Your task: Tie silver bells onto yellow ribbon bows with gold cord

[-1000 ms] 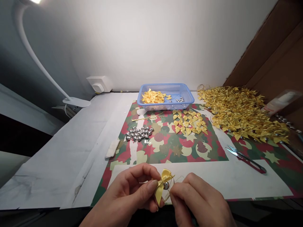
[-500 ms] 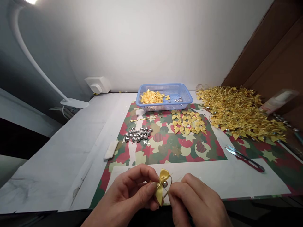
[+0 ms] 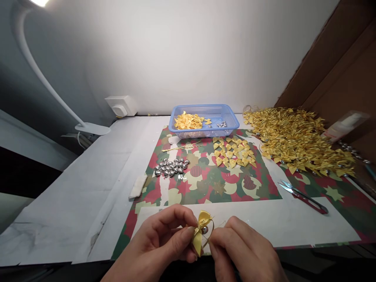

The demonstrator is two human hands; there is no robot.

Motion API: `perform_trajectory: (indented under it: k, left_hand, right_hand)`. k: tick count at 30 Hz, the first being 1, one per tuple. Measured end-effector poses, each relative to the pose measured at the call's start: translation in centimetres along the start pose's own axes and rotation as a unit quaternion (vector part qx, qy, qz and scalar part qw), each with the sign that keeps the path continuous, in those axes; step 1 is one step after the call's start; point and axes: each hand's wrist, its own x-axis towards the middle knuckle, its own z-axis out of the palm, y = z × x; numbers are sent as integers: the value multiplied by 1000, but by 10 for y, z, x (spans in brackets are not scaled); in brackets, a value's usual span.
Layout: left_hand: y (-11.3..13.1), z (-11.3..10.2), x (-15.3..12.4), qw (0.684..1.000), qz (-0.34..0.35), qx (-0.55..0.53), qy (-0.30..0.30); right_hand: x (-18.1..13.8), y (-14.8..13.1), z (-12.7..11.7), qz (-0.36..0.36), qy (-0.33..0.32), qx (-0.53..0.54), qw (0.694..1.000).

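My left hand [image 3: 164,239] pinches a small yellow ribbon bow [image 3: 201,231] with a little silver bell [image 3: 205,230] at its knot, just above the table's near edge. My right hand [image 3: 241,250] is closed beside it, its fingertips pinching the thin gold thread [image 3: 212,227] that loops round the bow. Both hands are held close together, thumbs nearly touching.
On the patterned paper [image 3: 205,180] lie a heap of silver bells [image 3: 172,166], rows of loose yellow bows [image 3: 233,150], a blue basket [image 3: 232,117] with more bows, a big pile of finished bows [image 3: 296,141], red-handled snips [image 3: 304,196] and gold wire pieces [image 3: 180,147]. A lamp base [image 3: 92,128] stands at left.
The hands and the bow have barely shifted, a little leftward in view. The thread loop beside the bell looks drawn smaller than a second ago.
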Motion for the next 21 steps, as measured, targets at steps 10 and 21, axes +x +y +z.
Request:
perform_trajectory:
  k: [10,21]
  left_hand:
    - [1,2,1,1000,-8,-18,1]
    - [0,2,1,1000,-11,-6,1]
  right_hand:
    - [0,1,1,-6,2,2,1000]
    - [-2,3,3,-8,5,4,1000]
